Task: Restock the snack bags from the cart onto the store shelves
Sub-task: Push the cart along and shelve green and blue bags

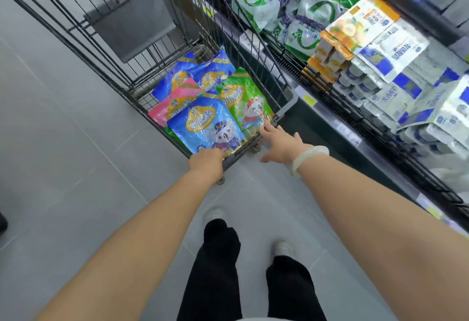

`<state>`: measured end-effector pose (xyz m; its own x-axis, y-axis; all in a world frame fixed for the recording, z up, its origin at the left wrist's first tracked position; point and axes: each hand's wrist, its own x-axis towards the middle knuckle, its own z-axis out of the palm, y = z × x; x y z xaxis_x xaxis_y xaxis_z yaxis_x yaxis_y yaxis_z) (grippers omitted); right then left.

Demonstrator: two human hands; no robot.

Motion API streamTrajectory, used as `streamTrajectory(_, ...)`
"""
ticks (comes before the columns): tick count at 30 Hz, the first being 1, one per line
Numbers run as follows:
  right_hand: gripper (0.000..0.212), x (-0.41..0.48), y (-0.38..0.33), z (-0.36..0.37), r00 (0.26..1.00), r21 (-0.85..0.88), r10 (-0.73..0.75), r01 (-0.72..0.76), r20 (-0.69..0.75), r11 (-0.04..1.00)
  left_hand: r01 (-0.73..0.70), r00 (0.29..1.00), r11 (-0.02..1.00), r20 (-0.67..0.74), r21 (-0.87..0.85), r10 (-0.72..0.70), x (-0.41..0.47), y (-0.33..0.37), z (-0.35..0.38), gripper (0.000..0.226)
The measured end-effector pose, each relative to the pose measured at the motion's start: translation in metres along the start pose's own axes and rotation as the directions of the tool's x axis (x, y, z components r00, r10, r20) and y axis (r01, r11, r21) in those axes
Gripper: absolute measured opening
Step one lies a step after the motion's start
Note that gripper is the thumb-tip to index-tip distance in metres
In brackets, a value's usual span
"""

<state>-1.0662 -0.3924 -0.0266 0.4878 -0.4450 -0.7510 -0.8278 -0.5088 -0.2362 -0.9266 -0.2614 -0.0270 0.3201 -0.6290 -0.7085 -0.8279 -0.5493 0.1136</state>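
Note:
A dark wire cart [132, 84] stands ahead of me on the grey floor. In its bottom lie several snack bags: a blue bag [203, 125] nearest me, a green bag [243, 99] to its right, a pink bag [177, 97] and more blue bags [213, 71] behind. My left hand [206, 162] is at the cart's near rim, fingers curled over the lower edge of the nearest blue bag. My right hand [281, 143] is spread open, fingertips touching the green bag's lower corner at the cart's rim. A pale bangle sits on my right wrist.
Store shelves [312, 99] run along the right, packed with green-white bags [317, 13], orange cartons [337, 51] and blue-white packs [396, 51]. A grey panel [132, 23] hangs inside the cart's far end. My legs and shoes show below on the tiled floor.

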Motion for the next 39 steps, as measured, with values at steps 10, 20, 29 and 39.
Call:
streamTrajectory(10,0.075,-0.060,0.099,0.051,0.992,-0.008,-0.086,0.087,0.093,0.996,0.038,0.999,0.998,-0.010,-0.055,-0.039,-0.063,0.088,0.071,0.045)
streamTrajectory(20,0.083,-0.131,0.166,0.114,0.997,0.084,-0.045,0.040,0.064,0.996,-0.016,0.999,0.998,0.028,-0.064,0.017,-0.113,0.145,0.140,0.052)
streamTrajectory(29,0.082,-0.184,0.210,0.163,0.999,0.124,-0.020,0.015,0.036,0.992,-0.051,0.999,0.999,0.010,-0.017,0.051,-0.150,0.190,0.192,0.050)
streamTrajectory(39,0.076,-0.247,0.272,0.195,0.994,-0.082,-0.102,0.106,0.046,0.991,0.019,0.999,0.998,0.047,-0.053,-0.017,-0.192,0.246,0.244,0.051)
